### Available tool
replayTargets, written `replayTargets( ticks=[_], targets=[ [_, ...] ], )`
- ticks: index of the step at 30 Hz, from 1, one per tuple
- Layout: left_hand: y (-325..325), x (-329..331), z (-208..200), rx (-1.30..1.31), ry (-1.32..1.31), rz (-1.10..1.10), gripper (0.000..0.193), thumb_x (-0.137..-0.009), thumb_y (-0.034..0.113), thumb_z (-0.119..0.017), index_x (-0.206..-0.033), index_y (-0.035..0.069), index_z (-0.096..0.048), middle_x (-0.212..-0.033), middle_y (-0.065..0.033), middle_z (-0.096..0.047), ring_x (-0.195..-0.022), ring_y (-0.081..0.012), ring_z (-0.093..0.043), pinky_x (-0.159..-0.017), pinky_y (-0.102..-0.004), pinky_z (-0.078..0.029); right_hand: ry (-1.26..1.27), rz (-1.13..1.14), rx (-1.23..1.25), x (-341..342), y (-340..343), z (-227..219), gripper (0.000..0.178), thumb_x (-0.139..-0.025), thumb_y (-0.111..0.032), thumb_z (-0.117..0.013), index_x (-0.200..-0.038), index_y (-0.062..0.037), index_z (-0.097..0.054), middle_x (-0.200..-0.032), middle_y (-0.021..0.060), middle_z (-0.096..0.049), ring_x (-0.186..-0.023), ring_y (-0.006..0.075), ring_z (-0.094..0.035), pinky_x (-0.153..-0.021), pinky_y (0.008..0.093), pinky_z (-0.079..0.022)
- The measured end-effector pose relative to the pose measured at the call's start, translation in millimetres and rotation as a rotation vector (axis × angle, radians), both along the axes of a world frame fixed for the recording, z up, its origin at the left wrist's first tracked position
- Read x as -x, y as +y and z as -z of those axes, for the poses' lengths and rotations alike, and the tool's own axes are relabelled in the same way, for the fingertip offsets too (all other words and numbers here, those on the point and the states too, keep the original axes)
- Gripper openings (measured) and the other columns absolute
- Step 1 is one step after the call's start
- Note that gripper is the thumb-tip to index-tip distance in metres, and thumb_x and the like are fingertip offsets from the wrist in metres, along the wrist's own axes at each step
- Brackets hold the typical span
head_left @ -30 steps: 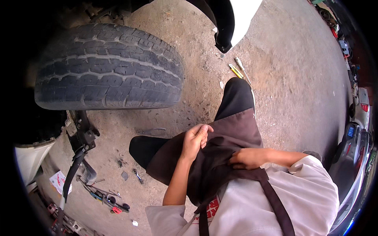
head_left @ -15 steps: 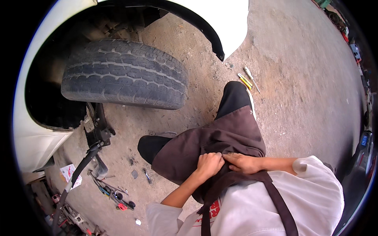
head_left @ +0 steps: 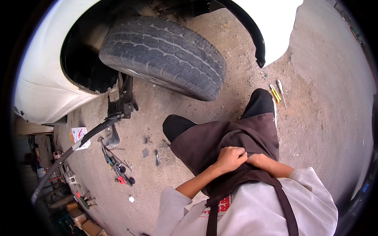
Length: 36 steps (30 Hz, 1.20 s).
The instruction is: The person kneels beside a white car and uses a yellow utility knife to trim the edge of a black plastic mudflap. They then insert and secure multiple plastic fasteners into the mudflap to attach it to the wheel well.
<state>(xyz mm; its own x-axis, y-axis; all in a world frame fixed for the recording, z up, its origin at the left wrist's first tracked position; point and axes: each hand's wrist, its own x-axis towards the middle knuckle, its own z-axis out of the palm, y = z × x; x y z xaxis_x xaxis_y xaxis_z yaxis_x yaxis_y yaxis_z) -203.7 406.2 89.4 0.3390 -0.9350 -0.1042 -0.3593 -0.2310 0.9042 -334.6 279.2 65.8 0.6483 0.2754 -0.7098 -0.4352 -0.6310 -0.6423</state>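
Observation:
A dark brown apron (head_left: pixel 232 135) covers my lap over black trousers. My left hand (head_left: pixel 231 158) is closed on the cloth near the middle of the apron, its knuckles upward. Against it, my right hand (head_left: pixel 256 159) reaches under a fold or pocket edge of the apron. Its fingers are hidden there, so what they touch does not show. Ahead and to the left stands a worn black tyre (head_left: pixel 165 55), turned outward in the wheel arch of a white vehicle (head_left: pixel 51 84).
A jack (head_left: pixel 122 102) with a long handle (head_left: pixel 59 163) extends left of the tyre. Pliers and other tools (head_left: pixel 118 169) lie on the concrete floor. A spanner (head_left: pixel 157 157) is nearer me. Beside my right foot are a yellow cutter (head_left: pixel 275 93) and a screwdriver (head_left: pixel 281 92). Boxes (head_left: pixel 80 218) sit lower left.
My right hand has slid leftward under the apron cloth, and its fingers no longer show. My left hand stays closed on the apron. The view has turned, shifting the scene rightward.

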Motion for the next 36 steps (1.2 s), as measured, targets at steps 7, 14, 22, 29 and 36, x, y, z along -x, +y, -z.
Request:
replayTargets(
  ticks=[7,14,22,29,36],
  targets=[
    [9,13,8,-0.001,-0.023,-0.115,0.031,-0.088,0.022,-0.063,-0.067,0.000,-0.054,-0.066,-0.0184,-0.057,-0.061,-0.0384,-0.059,-0.056,-0.0459,-0.044,-0.129,-0.042,-0.047,6,4,19,0.026,-0.094,-0.018,-0.050,-0.109,-0.0007,-0.063,-0.106,0.0209,-0.066,-0.099,0.0325,-0.065,-0.087,0.0405,-0.050],
    [11,18,9,-0.010,-0.086,-0.142,0.029,-0.086,0.021,-0.063,-0.067,0.001,-0.054,-0.067,-0.0179,-0.059,-0.063,-0.0389,-0.061,-0.056,-0.0471,-0.046,-0.187,-0.047,-0.066,7,2,29,0.025,-0.094,-0.016,-0.050,-0.108,-0.0014,-0.063,-0.108,0.0204,-0.066,-0.101,0.0315,-0.065,-0.087,0.0400,-0.051],
    [16,16,22,-0.073,-0.160,-0.155,0.028,-0.086,0.021,-0.063,-0.067,0.001,-0.057,-0.068,-0.0176,-0.061,-0.064,-0.0389,-0.062,-0.057,-0.0473,-0.047,-0.274,-0.008,-0.075,-13,7,52,0.024,-0.093,-0.013,-0.049,-0.108,-0.0021,-0.064,-0.110,0.0199,-0.066,-0.102,0.0305,-0.066,-0.086,0.0395,-0.051],
    [10,24,16,-0.096,-0.161,-0.218,0.029,-0.087,0.022,-0.062,-0.067,0.001,-0.056,-0.068,-0.0176,-0.061,-0.064,-0.0392,-0.061,-0.057,-0.0473,-0.046,-0.360,0.103,-0.117,12,9,54,0.023,-0.092,-0.011,-0.049,-0.107,-0.0028,-0.064,-0.111,0.0194,-0.066,-0.103,0.0295,-0.066,-0.085,0.0391,-0.052],
    [1,24,16,-0.148,-0.075,-0.198,0.033,-0.087,0.023,-0.062,-0.065,0.000,-0.053,-0.065,-0.0213,-0.056,-0.061,-0.0411,-0.057,-0.055,-0.0476,-0.043,-0.283,-0.094,-0.003,33,13,38,0.027,-0.091,-0.008,-0.048,-0.114,-0.0013,-0.060,-0.112,0.0196,-0.065,-0.102,0.0302,-0.067,-0.085,0.0409,-0.053]
  ],
)
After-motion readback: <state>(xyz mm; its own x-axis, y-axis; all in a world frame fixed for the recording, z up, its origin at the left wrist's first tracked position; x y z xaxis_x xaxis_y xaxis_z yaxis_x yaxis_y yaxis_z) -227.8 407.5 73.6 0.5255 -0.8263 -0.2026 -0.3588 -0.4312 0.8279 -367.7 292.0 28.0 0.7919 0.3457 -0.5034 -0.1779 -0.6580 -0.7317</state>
